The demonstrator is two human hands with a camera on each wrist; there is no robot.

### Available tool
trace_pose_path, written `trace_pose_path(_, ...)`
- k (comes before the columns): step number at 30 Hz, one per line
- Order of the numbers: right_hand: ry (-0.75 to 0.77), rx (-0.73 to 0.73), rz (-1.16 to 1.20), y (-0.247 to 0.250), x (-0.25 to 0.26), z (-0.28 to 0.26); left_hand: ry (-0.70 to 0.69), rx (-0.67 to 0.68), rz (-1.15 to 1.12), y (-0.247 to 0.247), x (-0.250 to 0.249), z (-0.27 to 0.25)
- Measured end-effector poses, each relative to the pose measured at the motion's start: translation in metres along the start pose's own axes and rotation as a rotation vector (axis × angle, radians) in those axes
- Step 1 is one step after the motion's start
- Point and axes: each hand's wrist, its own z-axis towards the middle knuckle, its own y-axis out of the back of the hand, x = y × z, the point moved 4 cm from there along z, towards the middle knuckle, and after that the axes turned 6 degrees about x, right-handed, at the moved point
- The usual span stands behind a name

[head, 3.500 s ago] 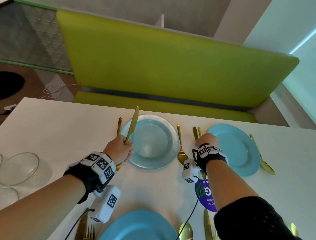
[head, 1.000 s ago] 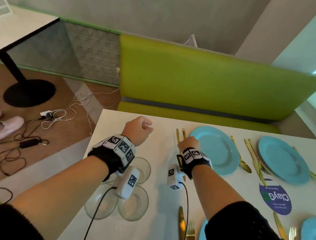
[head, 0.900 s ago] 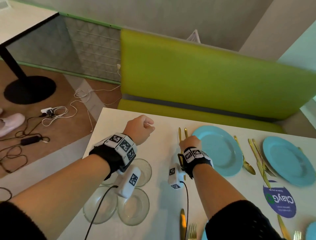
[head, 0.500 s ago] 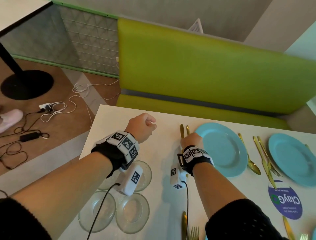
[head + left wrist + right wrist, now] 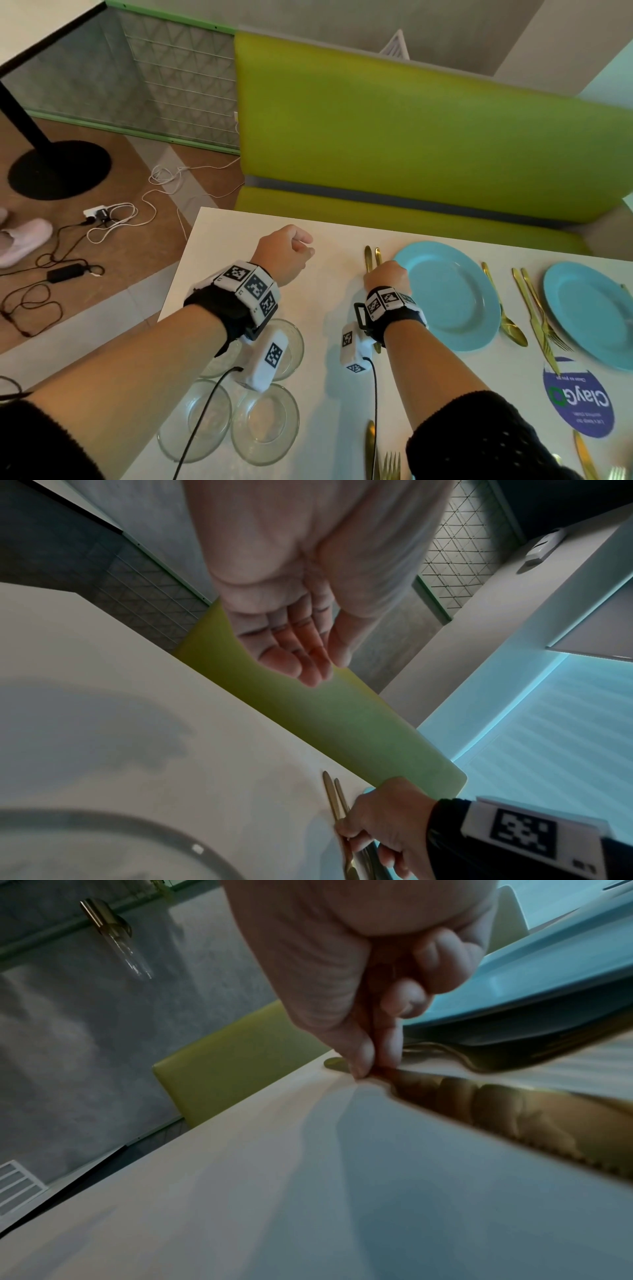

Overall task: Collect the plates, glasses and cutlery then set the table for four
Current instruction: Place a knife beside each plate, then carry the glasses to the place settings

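Right hand (image 5: 386,279) down on the white tabletop (image 5: 335,394), thumb and forefinger pinched on a gold table knife (image 5: 514,1112) that lies flat just left of the round turquoise plate (image 5: 448,294); a gold fork (image 5: 486,1058) flat between knife and plate rim, its handle end side by side with the knife's beyond the knuckles (image 5: 372,257). Left hand (image 5: 284,255) raised over bare table near the far left corner, holding nothing; from the head view curled like a loose fist, from the left wrist view fingers (image 5: 294,645) only lightly bent with the palm showing. Three clear glass bowls (image 5: 263,423) clustered on the table under the left forearm, touching or nearly so. Right of the plate, a gold spoon (image 5: 503,308), then a second gold knife and fork pair (image 5: 537,318) beside another turquoise plate (image 5: 589,311) partly cut by the frame edge. More gold cutlery (image 5: 371,452) at the near table edge. Purple round sticker (image 5: 579,401) on the tabletop at right. Lime-green upholstered bench (image 5: 411,137) behind the table; cables and a power adapter (image 5: 65,272) on the brown floor at left.
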Motion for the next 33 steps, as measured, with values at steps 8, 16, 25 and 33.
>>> trace_pose_path(8, 0.002, 0.000, -0.018, 0.001, -0.002, -0.001, 0.034, -0.021, -0.017, 0.004, 0.008, -0.005)
trace_pose_path(16, 0.034, -0.033, -0.030, 0.011, -0.005, -0.007, 0.019, -0.037, -0.027, 0.008, 0.008, -0.020)
trace_pose_path(25, 0.154, -0.037, -0.047, 0.047, -0.009, -0.051, -0.062, -0.020, -0.091, 0.003, 0.001, -0.062)
trace_pose_path(33, 0.246, 0.147, -0.131, 0.031, -0.062, -0.144, -0.137, 0.061, -0.081, -0.009, 0.003, -0.150)
